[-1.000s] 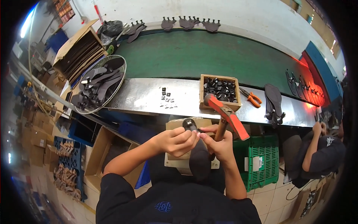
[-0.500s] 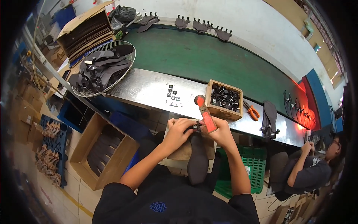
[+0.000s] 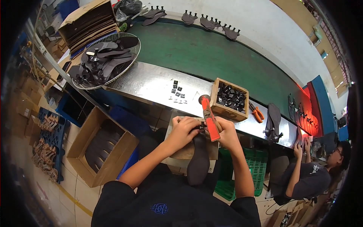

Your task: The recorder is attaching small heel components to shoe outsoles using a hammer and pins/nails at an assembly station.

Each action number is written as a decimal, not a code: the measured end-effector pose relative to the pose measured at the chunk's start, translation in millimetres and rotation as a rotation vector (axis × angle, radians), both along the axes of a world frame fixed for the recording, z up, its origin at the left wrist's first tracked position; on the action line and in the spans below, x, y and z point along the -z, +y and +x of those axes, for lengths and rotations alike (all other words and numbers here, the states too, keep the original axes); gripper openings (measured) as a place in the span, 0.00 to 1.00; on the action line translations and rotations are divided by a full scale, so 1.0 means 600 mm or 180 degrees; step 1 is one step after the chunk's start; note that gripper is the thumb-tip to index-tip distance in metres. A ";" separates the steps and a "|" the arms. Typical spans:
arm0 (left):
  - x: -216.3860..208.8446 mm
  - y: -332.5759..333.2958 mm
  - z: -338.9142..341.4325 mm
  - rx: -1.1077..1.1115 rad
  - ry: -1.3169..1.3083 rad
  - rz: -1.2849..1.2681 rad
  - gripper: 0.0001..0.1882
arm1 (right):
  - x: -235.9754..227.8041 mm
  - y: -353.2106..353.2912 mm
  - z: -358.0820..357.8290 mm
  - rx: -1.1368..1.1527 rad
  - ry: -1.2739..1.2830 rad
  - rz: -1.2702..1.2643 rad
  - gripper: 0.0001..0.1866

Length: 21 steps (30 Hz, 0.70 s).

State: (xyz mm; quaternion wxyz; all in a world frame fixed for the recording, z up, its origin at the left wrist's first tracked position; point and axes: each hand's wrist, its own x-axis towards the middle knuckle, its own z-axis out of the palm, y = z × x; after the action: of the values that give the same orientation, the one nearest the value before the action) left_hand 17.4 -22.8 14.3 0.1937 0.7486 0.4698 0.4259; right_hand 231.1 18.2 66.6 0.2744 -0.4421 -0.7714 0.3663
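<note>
A dark grey shoe insole [image 3: 198, 166] lies lengthwise over a pale work block [image 3: 178, 151] at my lap, its rounded end toward me. My left hand [image 3: 184, 130] is closed at the insole's far end, fingertips pinching around a small black fitting [image 3: 203, 124] there. In my right hand [image 3: 228, 135] is a hammer [image 3: 210, 118] with a red head, gripped by its wooden handle. The hammer head is raised just right of the left fingertips, its round face pointing away from me. My fingers partly hide the insole's far end.
Beyond my hands, a metal ledge [image 3: 151, 83] holds small black square pieces [image 3: 177, 89], a wooden box [image 3: 230, 114] of black pieces, orange-handled pliers [image 3: 258, 114] and a wire basket [image 3: 138, 56] of insoles. A green belt [image 3: 196, 56] runs behind. A co-worker [image 3: 310, 176] sits at right.
The hammer has turned slightly in my right hand, its handle now showing beside the head. The view has shifted a little. The co-worker's hands have risen toward the red-lit machine.
</note>
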 end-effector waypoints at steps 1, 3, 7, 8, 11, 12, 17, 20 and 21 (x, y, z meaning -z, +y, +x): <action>0.000 0.000 0.001 0.0004 -0.0009 -0.0004 0.14 | -0.001 0.000 -0.001 -0.0002 -0.0001 -0.0002 0.14; 0.000 -0.001 0.001 0.0011 -0.0022 -0.0012 0.14 | -0.007 -0.002 -0.002 -0.0027 0.0034 0.0008 0.13; 0.003 0.007 -0.002 0.0090 -0.0129 0.0024 0.15 | -0.030 -0.013 -0.021 -0.0105 0.0212 0.0428 0.09; 0.004 0.011 -0.004 0.0168 -0.0322 0.0000 0.15 | -0.033 -0.015 -0.024 -0.0204 0.0178 0.0545 0.09; -0.003 0.028 -0.009 0.0437 -0.0503 -0.0254 0.16 | -0.036 -0.018 -0.031 -0.0180 0.0151 0.0593 0.10; -0.006 0.029 -0.008 0.0451 -0.0507 -0.0264 0.16 | -0.036 -0.019 -0.031 -0.0082 0.0169 0.0534 0.11; -0.009 0.029 -0.007 0.0407 -0.0983 -0.0530 0.18 | -0.002 -0.007 -0.007 0.0020 0.0075 -0.0124 0.12; -0.013 0.028 -0.006 0.0463 -0.1026 -0.0583 0.18 | -0.008 -0.018 -0.004 0.0062 0.0287 -0.0144 0.11; -0.010 0.028 -0.007 0.0486 -0.1067 -0.0620 0.18 | -0.008 -0.018 -0.006 0.0064 0.0266 -0.0160 0.11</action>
State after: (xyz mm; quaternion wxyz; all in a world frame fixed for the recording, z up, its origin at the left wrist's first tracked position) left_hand 13.2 -5.8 20.5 0.3724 0.6784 0.4118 0.4811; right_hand 227.6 7.5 71.4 0.2989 -0.4409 -0.7453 0.4009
